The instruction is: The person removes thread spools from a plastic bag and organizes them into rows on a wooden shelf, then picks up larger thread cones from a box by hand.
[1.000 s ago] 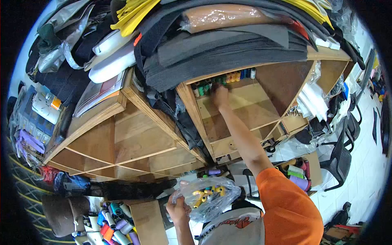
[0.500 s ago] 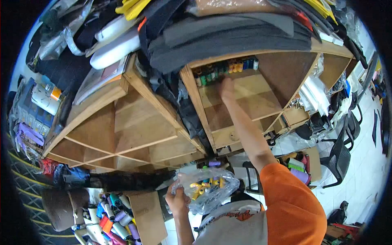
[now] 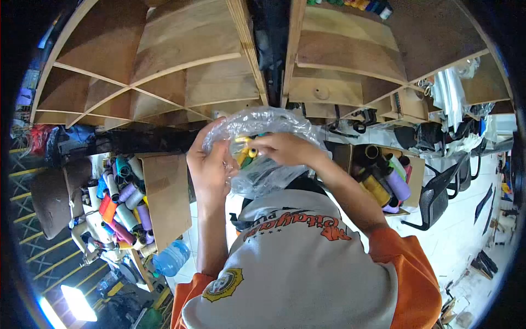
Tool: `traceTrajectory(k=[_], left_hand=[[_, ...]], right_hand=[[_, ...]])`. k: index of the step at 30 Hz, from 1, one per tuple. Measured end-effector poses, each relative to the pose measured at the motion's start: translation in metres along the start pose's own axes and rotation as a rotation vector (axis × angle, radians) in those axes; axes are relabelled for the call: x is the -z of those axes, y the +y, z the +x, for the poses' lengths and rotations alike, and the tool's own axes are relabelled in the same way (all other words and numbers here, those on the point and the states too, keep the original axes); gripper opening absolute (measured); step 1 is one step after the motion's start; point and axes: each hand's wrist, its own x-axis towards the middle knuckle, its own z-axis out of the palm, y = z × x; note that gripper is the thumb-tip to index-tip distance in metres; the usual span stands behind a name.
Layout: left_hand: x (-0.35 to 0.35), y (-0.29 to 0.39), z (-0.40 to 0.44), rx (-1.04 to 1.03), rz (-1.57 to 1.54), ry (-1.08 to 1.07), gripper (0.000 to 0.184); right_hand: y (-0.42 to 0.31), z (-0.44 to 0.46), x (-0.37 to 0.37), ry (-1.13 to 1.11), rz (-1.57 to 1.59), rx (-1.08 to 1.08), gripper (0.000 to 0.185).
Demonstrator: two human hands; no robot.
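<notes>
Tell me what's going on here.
A person is handling a clear plastic bag of small, mostly yellow spools. The left hand holds the bag's side; the right hand reaches into it, though whether it grips a spool is unclear. More small spools stand in the wooden cabinet, and larger thread cones fill a cardboard box.
</notes>
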Motion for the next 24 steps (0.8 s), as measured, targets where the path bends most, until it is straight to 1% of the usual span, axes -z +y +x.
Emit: traceTrajectory(k=[2,4,7,11,12,15,16,19,22,23,24], left_hand=[[0.000,0.000,-0.005,-0.005,-0.038,-0.074,0.033],[-0.003,0.003,-0.010,-0.003,-0.072,-0.097,0.032],[-0.009,0.004,-0.020,0.000,-0.054,-0.073,0.031],[-0.001,-0.002,-0.027,0.004,-0.065,-0.074,0.030],[-0.004,0.002,-0.029,0.032,-0.043,-0.042,0.031],[-0.002,-0.011,-0.033,0.003,0.005,-0.056,0.032],[-0.003,-0.012,-0.034,0.023,-0.044,-0.050,0.032],[0.005,-0.017,-0.029,-0.035,0.027,-0.031,0.032],[0.016,-0.011,-0.026,-0.028,0.067,-0.014,0.032],[0.018,-0.009,-0.027,-0.032,0.029,0.001,0.032],[0.018,-0.007,-0.028,-0.036,-0.010,0.014,0.032]], right_hand=[[0.096,0.034,-0.066,0.209,-0.108,-0.039,0.033],[0.093,0.034,-0.067,0.260,-0.224,-0.145,0.034],[0.088,0.033,-0.065,0.254,-0.279,-0.198,0.034],[0.084,0.032,-0.073,0.228,-0.321,-0.208,0.035],[0.083,0.031,-0.077,0.215,-0.332,-0.209,0.036],[0.079,0.028,-0.085,0.188,-0.378,-0.215,0.036],[0.079,0.027,-0.088,0.182,-0.389,-0.216,0.037],[0.073,0.024,-0.090,0.155,-0.414,-0.210,0.038],[0.057,0.020,-0.078,0.105,-0.344,-0.181,0.038],[0.049,0.017,-0.073,0.074,-0.277,-0.169,0.039],[0.066,0.021,-0.076,0.024,0.042,-0.076,0.039]])
